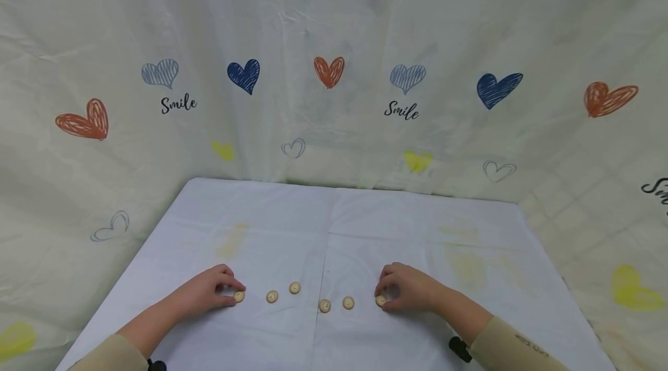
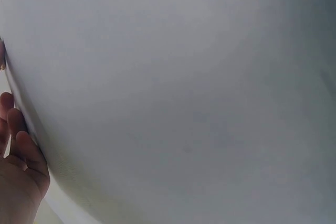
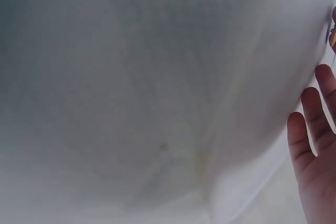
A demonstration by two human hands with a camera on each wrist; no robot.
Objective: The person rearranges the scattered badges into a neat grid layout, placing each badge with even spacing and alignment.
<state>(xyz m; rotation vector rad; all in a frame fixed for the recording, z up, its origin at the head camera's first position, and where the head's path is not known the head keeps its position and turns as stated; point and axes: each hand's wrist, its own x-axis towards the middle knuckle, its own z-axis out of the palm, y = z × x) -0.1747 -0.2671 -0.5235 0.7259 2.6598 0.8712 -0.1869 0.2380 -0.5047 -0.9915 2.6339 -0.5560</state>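
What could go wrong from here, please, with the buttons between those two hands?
The left hand pinches the small leftmost button, and the right hand the rightmost button; either could slip from the fingers.
If the left hand sweeps inward, it might knock the second button from the left, which lies loose nearby.
The white cloth has a crease beside the fourth button from the left, so a tug there may shift it.

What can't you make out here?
Head view: markings on the loose discs, too small.
Head view: disc in right hand, partly covered by fingers.
Head view: rightmost lettering, cut by right edge.
Left wrist: left hand, cut by left edge.
Right wrist: right hand, cut by right edge.
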